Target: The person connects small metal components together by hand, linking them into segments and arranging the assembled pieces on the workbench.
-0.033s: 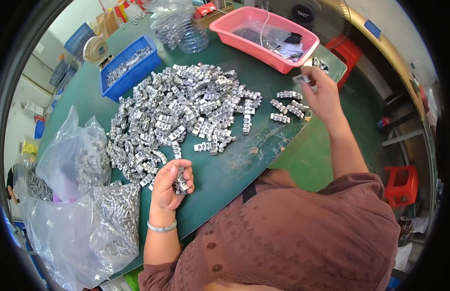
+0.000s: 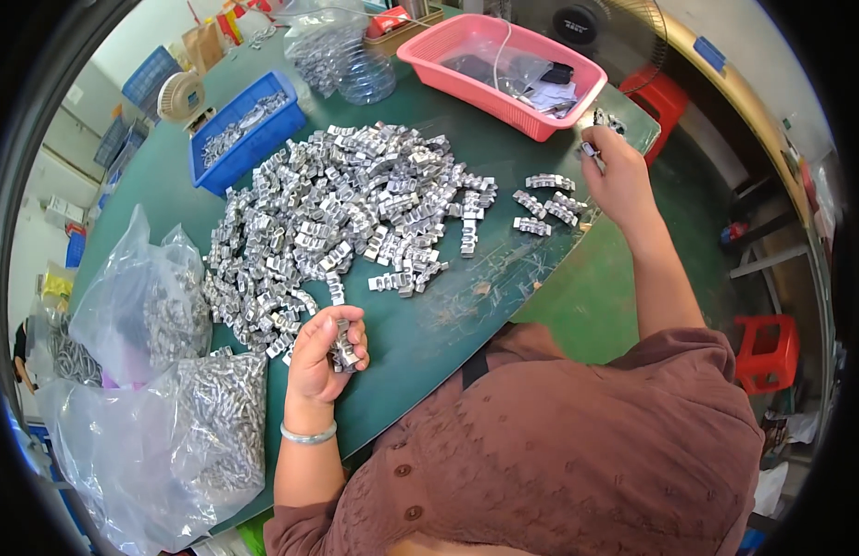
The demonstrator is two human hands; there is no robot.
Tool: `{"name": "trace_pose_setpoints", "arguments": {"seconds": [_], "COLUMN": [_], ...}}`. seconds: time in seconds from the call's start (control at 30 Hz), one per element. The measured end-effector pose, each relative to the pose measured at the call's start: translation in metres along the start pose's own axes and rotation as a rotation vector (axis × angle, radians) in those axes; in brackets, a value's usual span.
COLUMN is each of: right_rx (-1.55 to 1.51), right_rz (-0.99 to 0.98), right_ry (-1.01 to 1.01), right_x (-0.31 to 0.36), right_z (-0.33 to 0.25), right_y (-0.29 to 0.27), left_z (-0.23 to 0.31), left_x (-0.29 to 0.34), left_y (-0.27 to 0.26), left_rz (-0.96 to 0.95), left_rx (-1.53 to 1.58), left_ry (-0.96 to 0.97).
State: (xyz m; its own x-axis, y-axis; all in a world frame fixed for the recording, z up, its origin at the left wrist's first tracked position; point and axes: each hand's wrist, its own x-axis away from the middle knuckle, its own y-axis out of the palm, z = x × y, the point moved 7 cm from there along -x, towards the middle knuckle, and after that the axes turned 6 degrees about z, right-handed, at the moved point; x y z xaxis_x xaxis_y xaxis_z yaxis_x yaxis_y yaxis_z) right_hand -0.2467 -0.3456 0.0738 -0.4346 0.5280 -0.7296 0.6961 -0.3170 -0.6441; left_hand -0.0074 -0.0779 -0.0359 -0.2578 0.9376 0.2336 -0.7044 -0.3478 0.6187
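Apart, left grip (image 2: 323,355) clasps metal clips (image 2: 343,350), right grip (image 2: 620,176) pinches clip (image 2: 590,148) near table edge (image 2: 531,289).

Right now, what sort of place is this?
Likely a small-parts workshop: a big heap of silvery metal pieces on a green table, a clear bag of small silvery parts, and a blue bin holding metal bits.
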Motion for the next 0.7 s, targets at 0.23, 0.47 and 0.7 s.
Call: {"name": "trace_pose_setpoints", "arguments": {"seconds": [0.23,0.47,0.7], "right_rx": [0.209,-0.159,-0.291], "right_rz": [-0.395,-0.49,-0.406], "right_ry": [-0.094,0.067,0.032], "right_x": [0.008,0.003,0.008], "right_z": [0.034,0.039,0.015], "right_y": [0.066,0.062,0.049], "left_z": [0.01,0.058,0.179], "left_x": [0.002,0.019,0.084], "left_y": [-0.006,-0.017,-0.041], "left_rz": [0.059,0.283,0.568], "left_rx": [0.028,0.069,-0.113], "left_ry": [0.041,0.124,0.499]}}
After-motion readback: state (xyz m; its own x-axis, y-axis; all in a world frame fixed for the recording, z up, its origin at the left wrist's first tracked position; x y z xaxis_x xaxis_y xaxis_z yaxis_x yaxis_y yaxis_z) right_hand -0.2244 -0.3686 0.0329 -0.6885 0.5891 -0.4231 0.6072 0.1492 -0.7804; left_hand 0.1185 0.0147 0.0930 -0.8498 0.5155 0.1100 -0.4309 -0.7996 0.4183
